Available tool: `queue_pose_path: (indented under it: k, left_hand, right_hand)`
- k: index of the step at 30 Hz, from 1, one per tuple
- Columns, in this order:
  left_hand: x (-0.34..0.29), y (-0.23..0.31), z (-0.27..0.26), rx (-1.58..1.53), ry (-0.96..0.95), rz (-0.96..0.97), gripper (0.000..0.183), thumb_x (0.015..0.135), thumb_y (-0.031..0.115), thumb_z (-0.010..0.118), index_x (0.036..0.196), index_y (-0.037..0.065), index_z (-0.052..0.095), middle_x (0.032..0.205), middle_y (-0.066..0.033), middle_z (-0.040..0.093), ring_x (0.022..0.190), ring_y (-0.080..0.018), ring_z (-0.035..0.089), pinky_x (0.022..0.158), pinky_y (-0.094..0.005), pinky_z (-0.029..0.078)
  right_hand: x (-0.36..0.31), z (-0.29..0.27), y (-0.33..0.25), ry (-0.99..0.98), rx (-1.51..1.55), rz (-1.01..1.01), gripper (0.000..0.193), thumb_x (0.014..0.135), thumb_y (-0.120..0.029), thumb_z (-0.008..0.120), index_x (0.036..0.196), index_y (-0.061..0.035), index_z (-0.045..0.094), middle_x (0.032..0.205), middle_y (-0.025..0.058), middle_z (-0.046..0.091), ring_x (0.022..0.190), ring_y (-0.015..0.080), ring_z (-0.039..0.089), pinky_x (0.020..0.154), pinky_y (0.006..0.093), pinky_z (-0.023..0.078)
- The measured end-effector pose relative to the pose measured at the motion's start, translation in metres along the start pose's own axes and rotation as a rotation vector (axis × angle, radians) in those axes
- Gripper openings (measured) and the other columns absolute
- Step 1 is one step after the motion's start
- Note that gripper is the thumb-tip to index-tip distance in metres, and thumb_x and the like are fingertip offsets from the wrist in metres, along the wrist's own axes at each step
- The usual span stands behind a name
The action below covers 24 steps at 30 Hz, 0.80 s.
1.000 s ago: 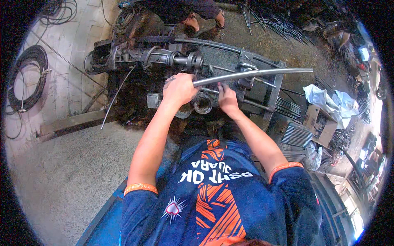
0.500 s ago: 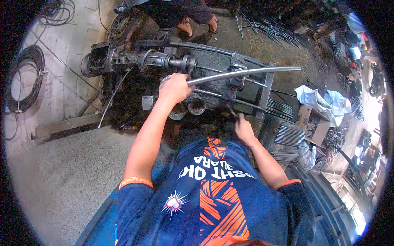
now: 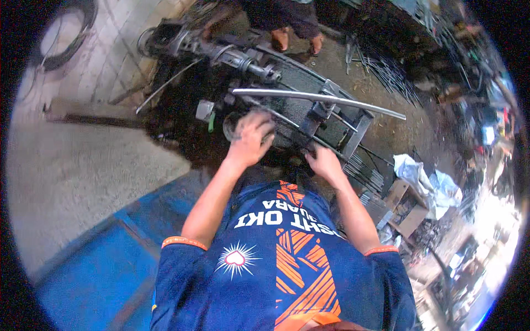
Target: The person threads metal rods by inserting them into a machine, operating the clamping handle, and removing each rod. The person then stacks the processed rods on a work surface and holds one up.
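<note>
A long grey metal rod (image 3: 287, 94), slightly bent, lies across the clamp block (image 3: 322, 110) of a dark machine, its left end jutting free. My left hand (image 3: 254, 137) is off the rod, a little nearer me, blurred with its fingers apart and nothing visible in them. Under that hand sits a round metal cup (image 3: 229, 128), partly covered by it. My right hand (image 3: 326, 163) is at the machine's near side, just below the clamp block. Its fingers are curled; whatever they hold is hidden.
The machine's shaft and spindle (image 3: 243, 63) extend to the far left, near a small pale box (image 3: 205, 110). Across the machine, a person's bare feet (image 3: 298, 43) stand near scattered rods (image 3: 386, 74). A cardboard box (image 3: 406, 207) and white plastic sacks (image 3: 428, 185) lie at right.
My left hand has let go of the rod and drawn back toward me, fingers spreading. The rod stays on the clamp block. My right hand remains near the block. The whole view has turned.
</note>
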<state>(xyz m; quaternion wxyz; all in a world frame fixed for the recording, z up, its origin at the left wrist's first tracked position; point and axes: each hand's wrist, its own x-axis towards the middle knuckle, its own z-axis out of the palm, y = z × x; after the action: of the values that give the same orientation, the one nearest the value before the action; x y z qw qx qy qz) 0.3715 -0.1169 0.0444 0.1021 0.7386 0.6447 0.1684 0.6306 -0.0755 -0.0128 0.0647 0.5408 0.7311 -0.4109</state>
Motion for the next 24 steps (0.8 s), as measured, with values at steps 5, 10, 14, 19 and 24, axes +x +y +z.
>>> queue_pose_path:
  k: [5,10,14,19,24]
  left_hand:
    - [-0.083,-0.015,0.049,-0.463,0.17,-0.507,0.024,0.082,0.018,0.069,0.099,0.001,0.069,0.101,-0.0163,0.068,0.099,-0.0325,0.064,0.089,-0.0402,0.049]
    - [-0.099,-0.109,0.078,-0.639,0.438,-0.748,0.023,0.085,0.016,0.067,0.099,-0.002,0.067,0.084,-0.014,0.07,0.078,-0.0193,0.067,0.073,-0.0297,0.05]
    - [-0.093,-0.172,0.087,-0.314,0.327,-0.687,0.054,0.079,0.018,0.072,0.126,-0.003,0.053,0.102,-0.0272,0.063,0.095,-0.0405,0.062,0.083,-0.0433,0.049]
    - [-0.098,-0.196,0.084,-0.326,0.077,-0.652,0.059,0.078,0.019,0.074,0.124,-0.01,0.052,0.115,-0.033,0.057,0.111,-0.044,0.055,0.095,-0.0444,0.044]
    - [-0.109,-0.205,0.071,-0.432,0.041,-0.559,0.056,0.078,0.02,0.073,0.12,-0.011,0.054,0.116,-0.0314,0.058,0.111,-0.0428,0.056,0.096,-0.0432,0.045]
  right_hand:
    - [0.026,-0.086,-0.044,0.47,0.222,-0.651,0.029,0.086,-0.021,0.065,0.104,0.0008,0.065,0.096,0.0234,0.067,0.091,0.0404,0.065,0.081,0.0453,0.052]
    - [0.086,-0.113,-0.063,0.504,-0.413,-0.426,0.045,0.094,-0.042,0.051,0.088,-0.0016,0.069,0.091,0.0221,0.068,0.085,0.0384,0.066,0.075,0.0488,0.051]
    - [0.091,-0.099,-0.064,0.587,-0.378,-0.243,0.05,0.094,-0.049,0.044,0.083,-0.0076,0.071,0.078,0.0199,0.068,0.072,0.0412,0.065,0.069,0.0505,0.052]
    - [0.094,-0.09,-0.076,0.657,-0.418,-0.114,0.045,0.093,-0.046,0.044,0.088,-0.0122,0.073,0.081,0.0202,0.068,0.076,0.0407,0.066,0.074,0.0497,0.052]
    - [0.101,-0.086,-0.083,0.637,-0.463,-0.002,0.051,0.094,-0.049,0.04,0.088,-0.0094,0.073,0.083,0.0213,0.069,0.081,0.0412,0.066,0.08,0.051,0.049]
